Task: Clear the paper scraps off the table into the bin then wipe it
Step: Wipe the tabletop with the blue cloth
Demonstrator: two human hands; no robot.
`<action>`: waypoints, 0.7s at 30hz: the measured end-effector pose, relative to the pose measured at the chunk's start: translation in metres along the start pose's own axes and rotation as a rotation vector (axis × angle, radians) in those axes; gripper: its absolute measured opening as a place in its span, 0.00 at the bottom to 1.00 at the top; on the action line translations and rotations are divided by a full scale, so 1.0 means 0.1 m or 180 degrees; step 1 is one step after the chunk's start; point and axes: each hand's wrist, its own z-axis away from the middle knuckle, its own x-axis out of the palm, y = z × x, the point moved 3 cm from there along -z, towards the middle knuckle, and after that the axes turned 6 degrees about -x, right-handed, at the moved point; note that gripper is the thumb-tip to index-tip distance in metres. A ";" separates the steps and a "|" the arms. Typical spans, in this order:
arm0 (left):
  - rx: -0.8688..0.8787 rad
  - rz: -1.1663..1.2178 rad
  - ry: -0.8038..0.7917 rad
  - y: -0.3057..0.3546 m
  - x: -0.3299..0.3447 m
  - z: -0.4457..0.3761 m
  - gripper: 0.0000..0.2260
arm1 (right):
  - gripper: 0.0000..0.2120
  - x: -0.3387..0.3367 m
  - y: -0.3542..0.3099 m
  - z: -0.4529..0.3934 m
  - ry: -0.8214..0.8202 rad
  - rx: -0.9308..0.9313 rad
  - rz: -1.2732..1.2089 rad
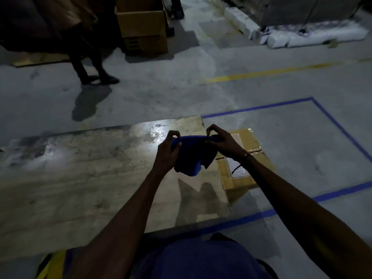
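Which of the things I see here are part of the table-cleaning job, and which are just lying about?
Part of the job:
blue cloth, held in left hand and right hand
table

Just lying about:
sealed cardboard box beside the table
open carton far back
white bags

Both forearms bare, no sleeves in view. Thin dark band w/ small pale bit on the right wrist (248, 155), right of frame centre. Blue/purple garment (203, 260) over torso or lap at bottom centre. Left hand (168, 153) & right hand (223, 140) bare, no gloves.
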 end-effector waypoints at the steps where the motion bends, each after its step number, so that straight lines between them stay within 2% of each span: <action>1: -0.0077 0.0053 0.0078 0.00 -0.02 0.05 0.06 | 0.09 0.02 -0.03 0.03 0.0064 0.0010 -0.0165; 4: -0.0209 0.0170 0.0301 -0.01 -0.06 0.16 0.06 | 0.09 0.04 -0.11 0.09 0.0210 -0.0012 -0.0604; 8: -0.0266 0.0303 0.0496 0.02 -0.06 0.29 0.16 | 0.01 0.05 -0.24 0.21 0.0290 -0.0084 -0.1000; 10: -0.0328 0.0314 0.0538 0.07 -0.05 0.37 0.18 | 0.08 0.02 -0.29 0.30 0.0312 -0.0097 -0.1171; 16: -0.0390 0.0624 0.0552 0.26 -0.05 0.57 0.16 | 0.18 0.00 -0.37 0.55 0.0335 0.0056 -0.1864; 21: -0.0331 0.0490 0.0332 0.36 -0.10 0.71 0.19 | 0.16 -0.06 -0.41 0.65 0.0114 0.0196 -0.1973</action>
